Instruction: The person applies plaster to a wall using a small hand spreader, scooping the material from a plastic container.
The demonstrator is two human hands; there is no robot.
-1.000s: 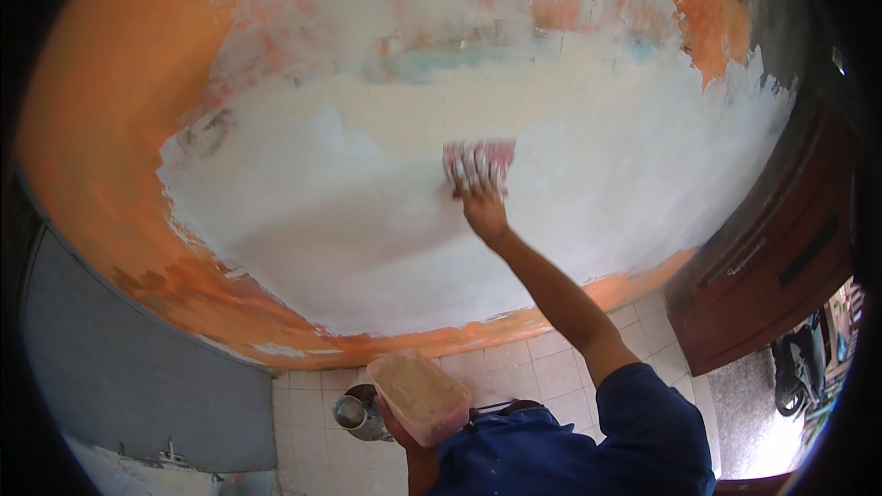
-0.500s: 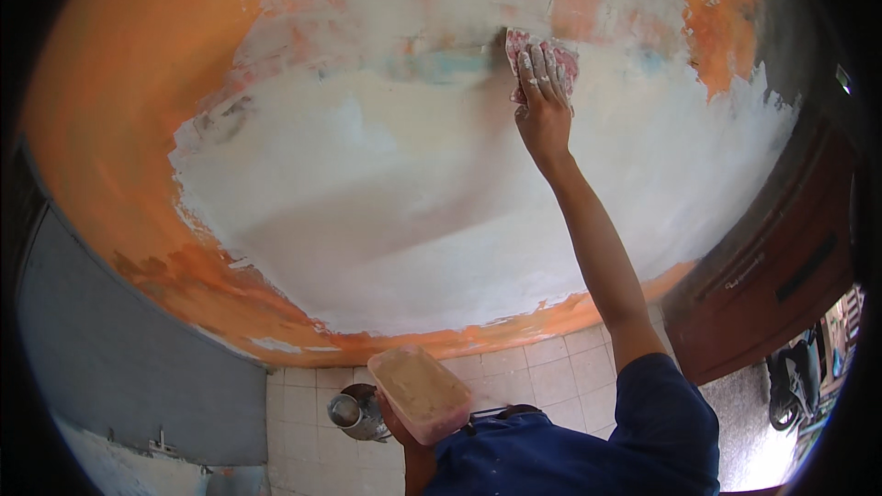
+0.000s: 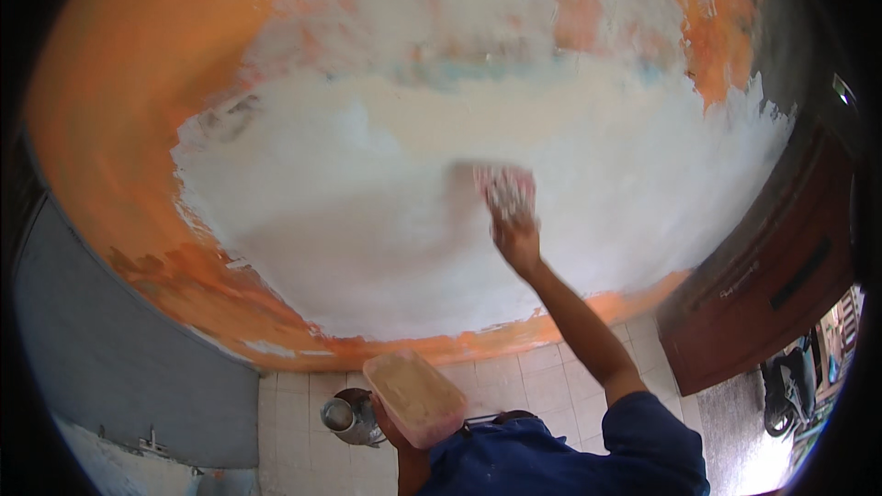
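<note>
My right hand (image 3: pixel 511 207), blurred by motion and smeared with white, presses a flat reddish-pink spreader (image 3: pixel 503 174) to the middle of the white-coated patch (image 3: pixel 367 276) on the wall. Its fingers lie over the back of the spreader, and its shadow falls to the left. Low in front of my body, my left hand (image 3: pixel 386 420) holds a translucent plastic tub (image 3: pixel 441 429) from its left side. Beige paste (image 3: pixel 413 388) fills the tub. Most of my left hand is hidden by the tub.
Orange paint (image 3: pixel 119 101) surrounds the patch. A grey metal bucket (image 3: pixel 366 418) stands on the tiled floor (image 3: pixel 551 386) beside the tub. At the left is a grey panel (image 3: pixel 138 321); a reddish-brown door (image 3: pixel 744 312) stands at the right, with a motorbike (image 3: pixel 781 400) beyond it.
My right hand has swept the spreader down the wall and slightly left, from the patch's upper part to its middle. My left hand still holds the tub low.
</note>
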